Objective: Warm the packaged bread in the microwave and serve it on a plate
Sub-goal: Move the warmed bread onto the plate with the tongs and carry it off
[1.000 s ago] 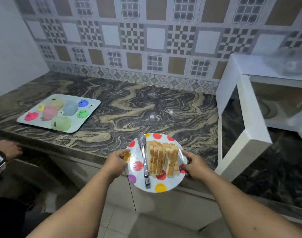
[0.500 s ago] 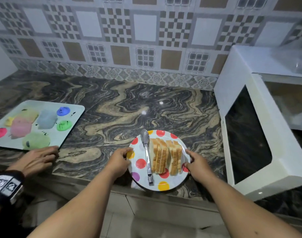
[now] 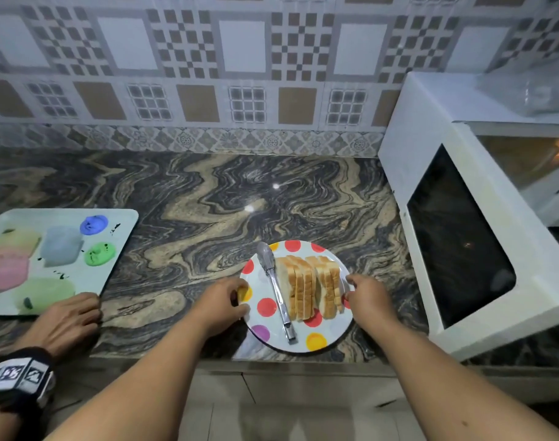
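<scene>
At the front edge of the tabletop, the left hand [image 3: 219, 305] grips the plate [image 3: 332, 329] by its left rim and the right hand [image 3: 369, 300] pinches the right rim. The bread [image 3: 310, 286] stands on edge in a row at the plate's middle, with tongs [image 3: 276, 289] lying loose just beside it. The plate sits close to the front edge, so a careless release could tip it off. Tilting could topple the slices or slide the tongs. The microwave [image 3: 408, 128] door [image 3: 481, 259] hangs open to the right, easy to bump. Another person's hand [image 3: 66, 323] rests near a tray [image 3: 125, 218] at the left.
</scene>
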